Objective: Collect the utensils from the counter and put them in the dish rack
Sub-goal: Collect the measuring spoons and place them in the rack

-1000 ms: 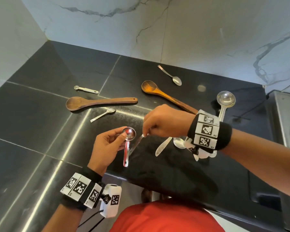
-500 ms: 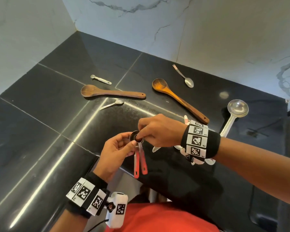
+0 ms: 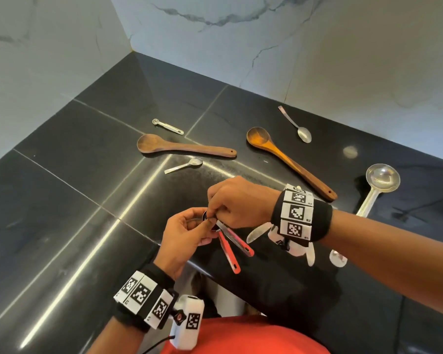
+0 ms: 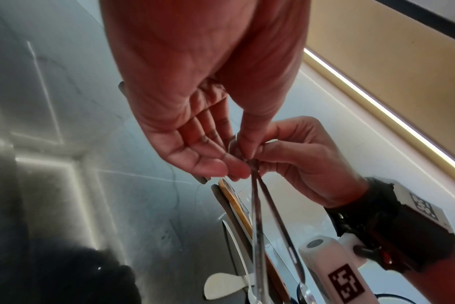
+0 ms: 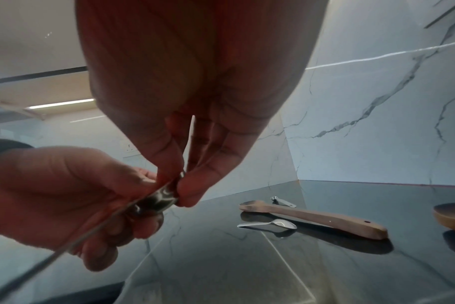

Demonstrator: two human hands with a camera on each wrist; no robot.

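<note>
Two red-handled measuring spoons (image 3: 231,254) hang together over the counter's front edge, handles pointing down toward me. My left hand (image 3: 205,224) grips their stacked steel bowls (image 5: 159,199), thumb on top. From the right, my right hand (image 3: 213,213) pinches the same bowls with thumb and forefinger. Both hands meet at one spot in the left wrist view, where the two thin handles (image 4: 257,216) fan out below them. On the black counter (image 3: 62,200) lie a dark wooden spoon (image 3: 184,149), a lighter wooden spoon (image 3: 287,159), a steel ladle (image 3: 374,190) and teaspoons (image 3: 184,166). No dish rack shows.
A small steel measuring spoon (image 3: 168,126) lies at the back left and another teaspoon (image 3: 296,125) near the marble wall (image 3: 317,47). More steel spoons (image 3: 257,232) lie partly hidden under my right wrist. The counter meets walls at the back and left.
My right hand carried a second red-handled measuring spoon over to the one in my left hand. The two bowls now sit together between both hands.
</note>
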